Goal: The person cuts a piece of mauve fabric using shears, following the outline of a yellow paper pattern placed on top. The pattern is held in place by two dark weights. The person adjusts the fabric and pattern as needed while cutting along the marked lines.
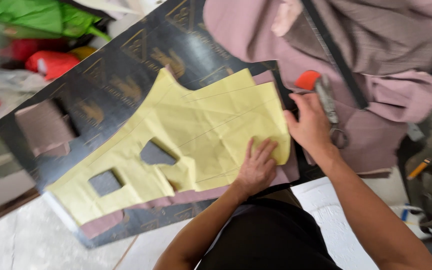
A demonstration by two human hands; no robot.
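We see one yellow paper pattern [196, 135], with two square holes, lying on mauve fabric [256, 40] over a dark board [101, 85]. Our left hand [257, 167] presses flat on it, grip spread open, holding nothing. Our right hand [310, 125] rests at its edge beside one orange-handled pair of scissors [323, 95]; its grip we cannot tell.

Premises: tailoring workshop. Evidence: yellow paper pattern [191, 135] laid over mauve fabric [256, 35] on a dark cutting board [101, 85]; orange-handled scissors [321, 92]; heaped coloured cloth [41, 20].
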